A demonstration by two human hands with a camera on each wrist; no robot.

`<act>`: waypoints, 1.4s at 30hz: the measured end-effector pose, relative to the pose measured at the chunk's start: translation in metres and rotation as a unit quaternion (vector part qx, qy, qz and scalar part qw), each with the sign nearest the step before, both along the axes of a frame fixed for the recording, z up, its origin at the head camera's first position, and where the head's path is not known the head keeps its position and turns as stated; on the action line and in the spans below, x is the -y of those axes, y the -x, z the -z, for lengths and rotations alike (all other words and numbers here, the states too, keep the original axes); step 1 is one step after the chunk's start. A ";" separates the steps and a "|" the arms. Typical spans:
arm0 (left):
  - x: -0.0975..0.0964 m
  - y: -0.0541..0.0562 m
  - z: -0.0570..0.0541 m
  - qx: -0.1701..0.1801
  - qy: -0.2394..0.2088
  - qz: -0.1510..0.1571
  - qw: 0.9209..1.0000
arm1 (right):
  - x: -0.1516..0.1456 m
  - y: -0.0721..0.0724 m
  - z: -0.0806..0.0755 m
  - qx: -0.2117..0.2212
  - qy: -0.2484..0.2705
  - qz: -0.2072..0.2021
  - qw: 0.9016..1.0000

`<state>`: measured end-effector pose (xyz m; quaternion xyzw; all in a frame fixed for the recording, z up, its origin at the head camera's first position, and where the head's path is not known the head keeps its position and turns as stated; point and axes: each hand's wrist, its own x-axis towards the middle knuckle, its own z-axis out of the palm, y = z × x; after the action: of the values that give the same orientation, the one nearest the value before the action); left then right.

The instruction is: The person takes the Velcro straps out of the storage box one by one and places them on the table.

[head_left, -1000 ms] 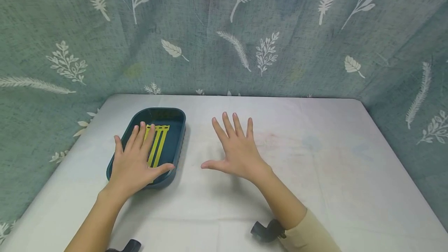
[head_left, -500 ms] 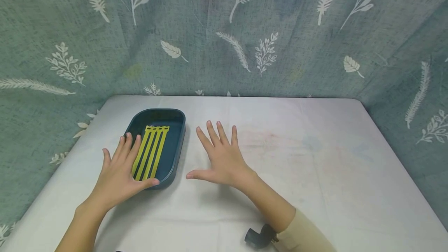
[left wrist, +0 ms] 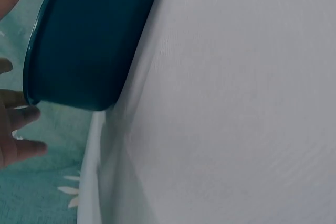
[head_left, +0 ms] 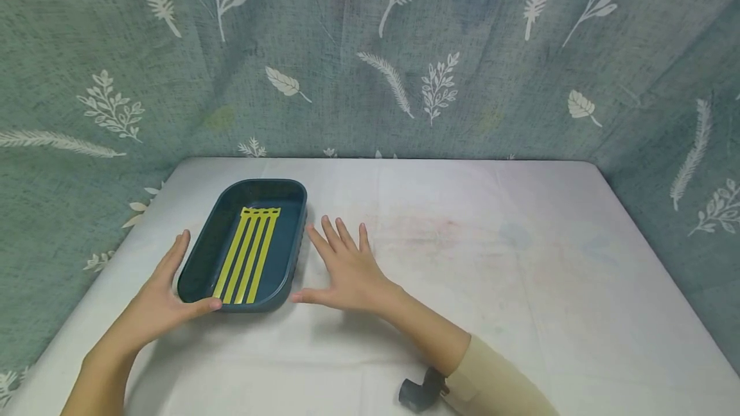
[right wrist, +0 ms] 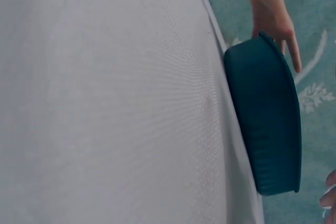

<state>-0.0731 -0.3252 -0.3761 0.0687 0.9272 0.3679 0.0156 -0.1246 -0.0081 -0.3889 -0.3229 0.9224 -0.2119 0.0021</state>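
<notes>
A dark teal rectangular tray (head_left: 280, 252) with rounded corners stands on the left part of the table. Inside it, side by side, lie several flat yellow straps (head_left: 263, 255) with slotted far ends. My left hand (head_left: 153, 303) is at the tray's near left corner, thumb right at the near rim and fingers straight along the left side. To the right of the tray, my right hand (head_left: 352, 275) has its fingers spread, the index fingertip close to the side wall. In the left wrist view, fingers (left wrist: 23, 116) appear beside the tray's rim (left wrist: 32, 40).
White cloth covers the table (head_left: 491, 275). Behind it hangs a grey-green curtain (head_left: 347, 82) with white leaf prints. A black curved device (head_left: 422, 390) sits at the right wrist, by a beige sleeve (head_left: 497, 381).
My left hand has moved left and toward me, from over the tray to its near left corner. My right hand has moved left, closer to the tray's side. The straps are now fully visible.
</notes>
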 end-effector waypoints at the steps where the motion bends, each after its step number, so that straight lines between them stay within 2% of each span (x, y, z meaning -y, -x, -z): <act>1: 0.003 0.000 0.000 0.008 -0.014 0.003 1.000 | 0.001 0.001 0.000 0.005 0.004 -0.001 1.000; 4: 0.012 0.001 0.003 0.013 -0.038 0.022 0.999 | 0.006 0.003 0.001 0.045 0.040 -0.001 0.998; 7: 0.021 0.005 0.007 0.019 -0.044 0.039 0.998 | 0.011 0.005 0.004 0.108 0.100 0.004 0.989; 11: 0.031 0.012 0.008 0.049 -0.044 0.058 0.996 | 0.018 0.008 0.008 0.190 0.183 0.003 0.965; 14: 0.037 0.019 0.010 0.069 -0.059 0.075 0.993 | 0.024 0.010 0.012 0.231 0.231 -0.004 0.945; 17: 0.042 0.024 0.012 0.073 -0.075 0.086 0.991 | 0.029 0.011 0.014 0.258 0.261 0.002 0.930; 23: 0.049 0.031 0.019 0.063 -0.111 0.093 0.987 | 0.037 0.015 0.021 0.280 0.289 0.032 0.915; 25: 0.051 0.033 0.022 0.063 -0.131 0.097 0.985 | 0.039 0.017 0.024 0.284 0.302 0.033 0.909; 28: 0.056 0.035 0.027 0.065 -0.176 0.108 0.976 | 0.043 0.019 0.029 0.295 0.330 0.025 0.896; 31: 0.060 0.037 0.031 0.072 -0.222 0.126 0.964 | 0.046 0.020 0.032 0.318 0.363 0.020 0.876; 34: 0.063 0.039 0.036 0.082 -0.257 0.144 0.952 | 0.049 0.021 0.036 0.353 0.409 0.012 0.841; 38: 0.066 0.042 0.040 0.098 -0.280 0.153 0.943 | 0.054 0.020 0.039 0.393 0.455 0.007 0.799; 42: 0.065 0.043 0.042 0.115 -0.271 0.148 0.944 | 0.055 0.018 0.040 0.409 0.468 0.006 0.783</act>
<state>-0.1161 -0.3901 -0.4180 0.1643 0.7635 0.6045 0.1573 -0.1423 -0.0633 -0.4289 -0.1616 0.6246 -0.7298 0.2263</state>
